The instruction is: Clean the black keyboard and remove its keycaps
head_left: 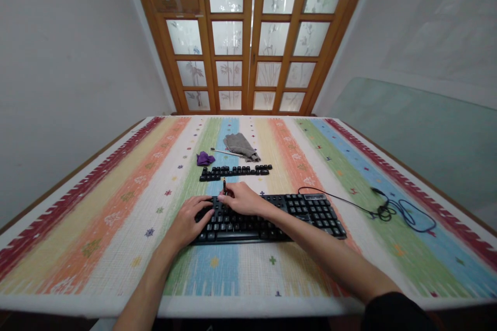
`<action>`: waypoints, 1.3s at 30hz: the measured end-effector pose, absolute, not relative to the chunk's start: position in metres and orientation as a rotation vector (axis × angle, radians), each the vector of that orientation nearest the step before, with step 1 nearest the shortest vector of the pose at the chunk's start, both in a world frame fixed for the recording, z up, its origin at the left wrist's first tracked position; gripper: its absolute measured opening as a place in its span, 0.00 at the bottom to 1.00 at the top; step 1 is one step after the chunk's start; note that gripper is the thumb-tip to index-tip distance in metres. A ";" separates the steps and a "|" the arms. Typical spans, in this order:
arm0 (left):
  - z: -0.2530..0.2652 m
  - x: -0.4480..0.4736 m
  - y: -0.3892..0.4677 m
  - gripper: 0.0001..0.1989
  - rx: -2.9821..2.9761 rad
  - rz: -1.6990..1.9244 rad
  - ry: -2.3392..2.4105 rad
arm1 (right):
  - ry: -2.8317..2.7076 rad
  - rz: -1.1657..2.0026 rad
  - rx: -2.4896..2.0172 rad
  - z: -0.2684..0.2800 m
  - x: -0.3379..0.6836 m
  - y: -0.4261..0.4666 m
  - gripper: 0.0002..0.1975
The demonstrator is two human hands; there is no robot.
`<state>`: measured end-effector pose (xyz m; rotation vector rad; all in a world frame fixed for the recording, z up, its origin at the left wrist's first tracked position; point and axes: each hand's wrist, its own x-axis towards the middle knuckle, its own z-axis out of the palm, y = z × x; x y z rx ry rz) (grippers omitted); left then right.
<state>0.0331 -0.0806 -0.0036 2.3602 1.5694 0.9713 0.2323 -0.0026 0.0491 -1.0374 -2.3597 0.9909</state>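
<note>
A black keyboard (240, 227) lies on the striped tablecloth, with keycaps absent along part of its upper rows. My left hand (192, 219) rests on the keyboard's left end, its fingers and thumb spread apart on the surface. Over the keyboard's upper left part, my right hand (243, 199) pinches a thin, dark, stick-like tool (224, 186) that stands nearly upright; its lower end is hidden by the fingers. Just beyond the keyboard, loose black keycaps (233, 171) are laid out in rows.
Behind the keycaps lie a crumpled purple cloth (205, 158), a thin light stick with a dark end (227, 152) and a grey cloth (241, 145). The keyboard's cable (384, 212) is loosely coiled at the right. The table's front edge (248, 307) runs close to me.
</note>
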 end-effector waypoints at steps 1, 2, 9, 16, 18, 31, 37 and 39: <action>-0.003 0.033 -0.081 0.10 2.360 0.969 1.568 | -2.354 0.994 -1.040 0.049 0.232 -0.003 0.07; -0.002 0.033 -0.081 0.10 2.361 0.967 1.566 | -2.348 1.006 -1.038 0.048 0.232 -0.003 0.07; -0.002 0.030 -0.077 0.11 2.396 0.879 1.561 | -2.329 0.991 -1.024 0.045 0.230 -0.001 0.07; 0.006 0.029 -0.071 0.12 2.447 0.786 1.582 | -2.271 1.130 -1.041 0.039 0.230 0.006 0.09; 0.011 0.031 -0.071 0.12 2.447 0.784 1.563 | -2.270 1.103 -1.009 0.041 0.234 0.005 0.07; 0.037 0.060 -0.068 0.20 2.198 0.781 1.337 | -2.200 1.115 -0.721 0.055 0.262 -0.009 0.07; 0.039 0.066 -0.063 0.22 2.016 0.808 1.235 | -2.175 1.098 -0.702 0.057 0.268 -0.011 0.06; 0.039 0.066 -0.061 0.22 1.983 0.823 1.203 | -2.180 1.083 -0.721 0.056 0.269 -0.010 0.06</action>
